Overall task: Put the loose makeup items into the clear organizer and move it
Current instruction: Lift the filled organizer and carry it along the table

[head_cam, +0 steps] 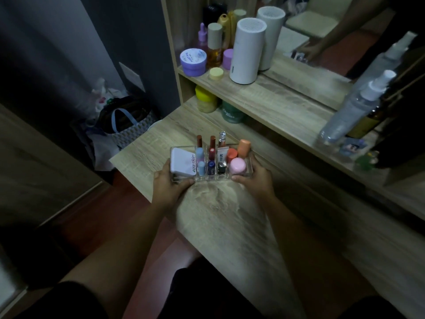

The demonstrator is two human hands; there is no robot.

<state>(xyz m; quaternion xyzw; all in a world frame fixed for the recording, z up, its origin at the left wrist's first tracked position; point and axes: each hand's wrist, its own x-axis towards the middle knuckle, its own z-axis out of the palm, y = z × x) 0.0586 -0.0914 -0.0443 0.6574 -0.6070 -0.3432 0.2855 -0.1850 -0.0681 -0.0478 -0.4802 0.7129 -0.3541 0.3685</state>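
The clear organizer [249, 171] sits on the wooden vanity top near its left end. It holds a white compact [181, 163] on the left, several lipsticks and tubes [212, 155] upright in the middle slots, and a pink jar [237, 165] with two orange-capped items [243, 147] on the right. My left hand [169, 184] grips the organizer's left end, thumb along the front edge. My right hand [256, 178] grips its right end. I cannot tell whether it rests on the wood or is lifted.
A raised shelf behind carries a white cylinder [247, 50], purple jars [192, 62], a small yellow jar [216, 73] and bottles. Beneath it stand a yellow jar [205, 99] and green jar [232, 115]. A clear spray bottle [351, 111] stands right by the mirror. Bags [128, 125] lie on the floor left.
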